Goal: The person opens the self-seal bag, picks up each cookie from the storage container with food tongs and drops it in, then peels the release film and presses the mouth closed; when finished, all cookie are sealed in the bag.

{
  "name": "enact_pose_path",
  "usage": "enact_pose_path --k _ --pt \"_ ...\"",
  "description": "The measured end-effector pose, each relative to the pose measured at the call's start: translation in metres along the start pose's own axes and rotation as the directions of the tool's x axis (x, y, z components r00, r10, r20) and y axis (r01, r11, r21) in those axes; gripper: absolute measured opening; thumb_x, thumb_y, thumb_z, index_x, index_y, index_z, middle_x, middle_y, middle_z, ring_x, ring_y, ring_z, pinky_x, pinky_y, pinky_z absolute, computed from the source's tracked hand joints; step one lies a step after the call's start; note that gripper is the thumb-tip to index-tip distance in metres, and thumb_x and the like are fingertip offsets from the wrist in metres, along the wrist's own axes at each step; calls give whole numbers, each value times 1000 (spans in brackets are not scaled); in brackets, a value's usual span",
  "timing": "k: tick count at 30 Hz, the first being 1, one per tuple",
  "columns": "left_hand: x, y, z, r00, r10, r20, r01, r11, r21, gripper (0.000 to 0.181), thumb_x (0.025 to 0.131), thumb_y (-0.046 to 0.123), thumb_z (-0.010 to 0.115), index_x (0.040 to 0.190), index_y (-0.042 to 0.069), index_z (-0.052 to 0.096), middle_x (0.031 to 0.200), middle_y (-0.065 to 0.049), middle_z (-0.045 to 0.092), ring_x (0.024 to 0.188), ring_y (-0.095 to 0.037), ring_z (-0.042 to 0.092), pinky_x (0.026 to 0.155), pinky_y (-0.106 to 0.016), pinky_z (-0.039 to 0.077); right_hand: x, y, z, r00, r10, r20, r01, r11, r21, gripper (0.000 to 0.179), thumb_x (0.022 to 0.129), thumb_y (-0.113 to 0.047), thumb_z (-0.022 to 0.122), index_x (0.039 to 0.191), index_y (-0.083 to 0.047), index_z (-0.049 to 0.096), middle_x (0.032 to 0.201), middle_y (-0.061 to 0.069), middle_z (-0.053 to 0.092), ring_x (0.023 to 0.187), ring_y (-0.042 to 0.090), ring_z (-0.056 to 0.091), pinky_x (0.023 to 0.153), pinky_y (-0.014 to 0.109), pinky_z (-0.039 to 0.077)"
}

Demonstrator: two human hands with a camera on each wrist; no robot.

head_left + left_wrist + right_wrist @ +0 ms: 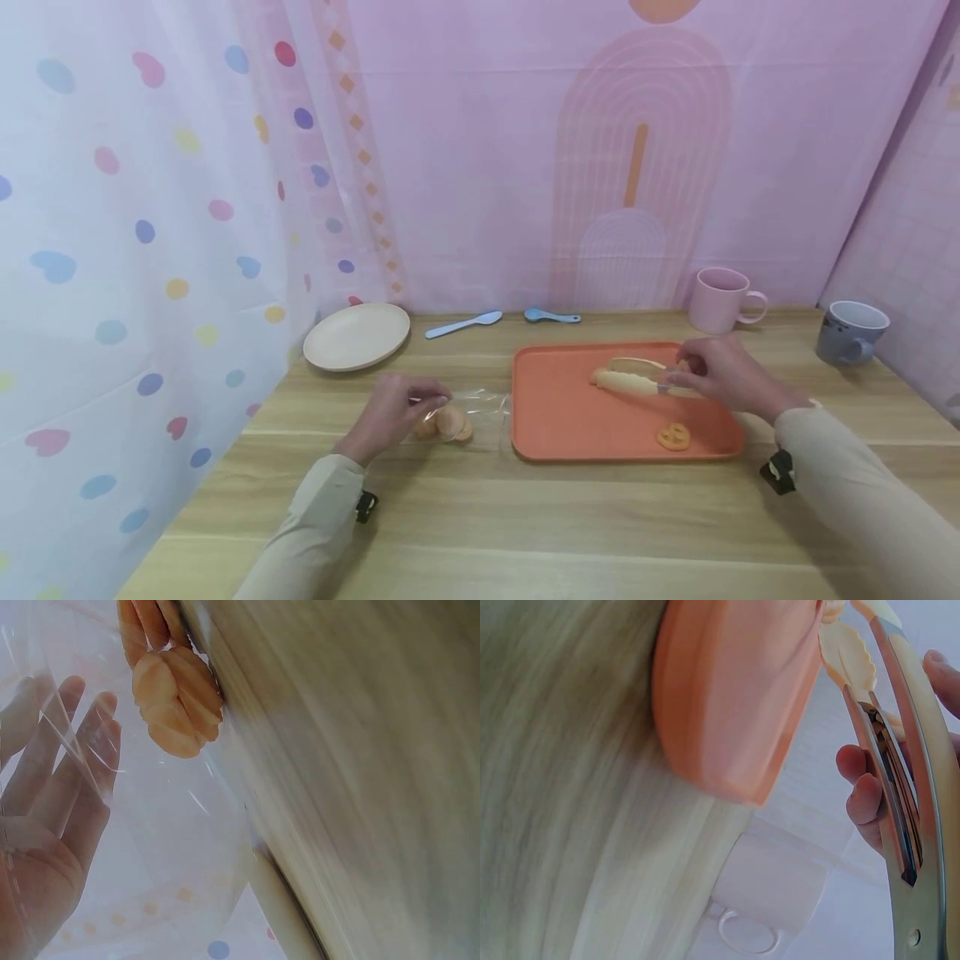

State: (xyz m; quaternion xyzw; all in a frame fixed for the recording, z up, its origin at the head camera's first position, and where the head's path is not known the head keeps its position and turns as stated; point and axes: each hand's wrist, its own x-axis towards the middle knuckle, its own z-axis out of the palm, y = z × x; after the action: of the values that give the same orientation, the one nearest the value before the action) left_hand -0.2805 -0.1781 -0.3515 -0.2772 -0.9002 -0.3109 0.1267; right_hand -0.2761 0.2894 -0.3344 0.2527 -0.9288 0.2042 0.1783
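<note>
At the left of the tray my left hand (390, 412) pinches the edge of a clear plastic bag (487, 408). Several toy bread pieces (452, 421) lie in the bag, and one twisted bread roll (178, 703) shows closely in the left wrist view. My right hand (727, 375) grips cream-coloured tongs (630, 382) above the orange tray (547, 429). A small brown bread piece (597, 377) is at the tong tips; whether it is clamped I cannot tell. A pretzel (673, 437) lies near the tray's front right.
A cream plate (356, 337) stands at the back left. Behind the tray lie a light blue knife-like utensil (465, 324) and a blue spoon (552, 317). A pink mug (718, 302) and a grey mug (851, 332) stand at the right. Curtains enclose the wooden table (480, 533).
</note>
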Motion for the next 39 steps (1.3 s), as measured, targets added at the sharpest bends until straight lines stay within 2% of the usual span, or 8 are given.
enact_pose_path --k 7,16,20,24,33,39 --pt "0 0 0 1000 -13 15 13 1000 4 11 92 11 71 97 5 79 99 -11 79 92 -25 77 81 -33 65 2 -19 2 998 -65 -8 65 997 37 18 83 -16 81 76 -12 65 59 -10 42 54 -3 35 48 17 32" --pt "1 0 -1 1000 13 13 -14 1000 7 11 91 11 72 96 5 79 98 -11 79 90 -25 77 79 -33 65 13 -60 5 988 -149 47 143 983 112 15 85 -18 80 80 -18 67 65 -14 54 60 -3 46 54 17 42" --pt "2 0 -2 1000 29 4 -29 999 17 10 90 11 73 95 6 79 97 -11 80 90 -25 77 79 -33 65 17 -75 9 987 -154 48 151 986 65 15 84 -26 82 82 -22 67 66 -16 55 61 -2 46 55 17 41" --pt "2 0 -3 999 35 6 -35 999 12 9 90 10 73 95 6 80 96 -10 80 91 -25 77 80 -33 65 22 -84 19 985 -163 58 160 986 42 20 82 -31 83 81 -24 65 65 -17 51 59 -2 44 55 16 39" --pt "0 0 -3 1000 27 7 -27 1000 13 9 90 10 74 94 6 80 96 -10 80 90 -25 77 80 -34 65 33 -97 47 975 -194 110 177 973 147 24 85 -33 81 78 -22 60 63 -13 42 58 -1 39 53 15 32" --pt "-1 0 -3 1000 20 -3 -20 1000 11 8 89 9 74 94 7 80 95 -10 80 88 -25 78 79 -34 65 41 -103 64 973 -220 70 200 954 223 23 85 -28 81 77 -20 61 63 -13 42 57 -1 38 53 14 30"
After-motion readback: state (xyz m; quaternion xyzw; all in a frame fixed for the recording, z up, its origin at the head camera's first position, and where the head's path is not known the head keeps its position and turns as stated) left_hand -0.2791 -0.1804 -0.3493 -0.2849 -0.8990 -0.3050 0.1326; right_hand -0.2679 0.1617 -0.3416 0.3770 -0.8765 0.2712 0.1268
